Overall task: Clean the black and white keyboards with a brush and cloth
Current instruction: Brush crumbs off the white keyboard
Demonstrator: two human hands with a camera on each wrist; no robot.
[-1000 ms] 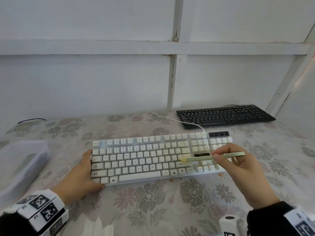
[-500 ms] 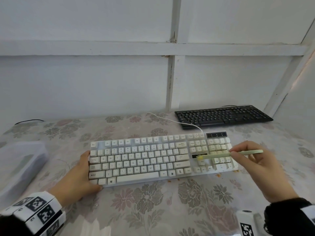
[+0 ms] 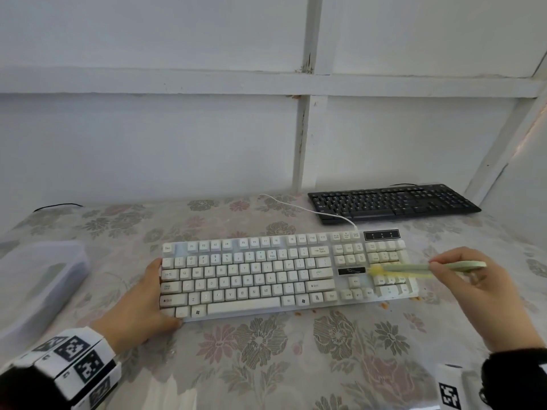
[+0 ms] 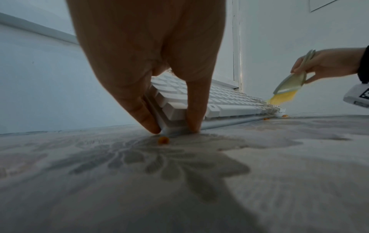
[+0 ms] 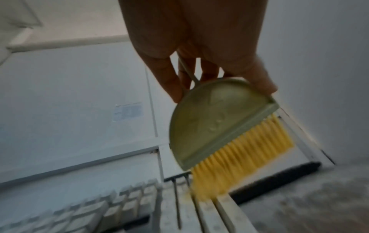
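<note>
Yellow-bristled brush (image 3: 414, 269) pinched by right hand (image 3: 485, 294).

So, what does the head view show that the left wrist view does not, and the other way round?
Only the head view shows the black keyboard at the back right, the translucent plastic box at the left, and the white cable. Only the left wrist view shows an orange crumb on the tablecloth just before the left hand's fingertips. Both show the white keyboard, that hand bracing its left end, and the right hand holding the green brush with its yellow bristles over the right end.
</note>
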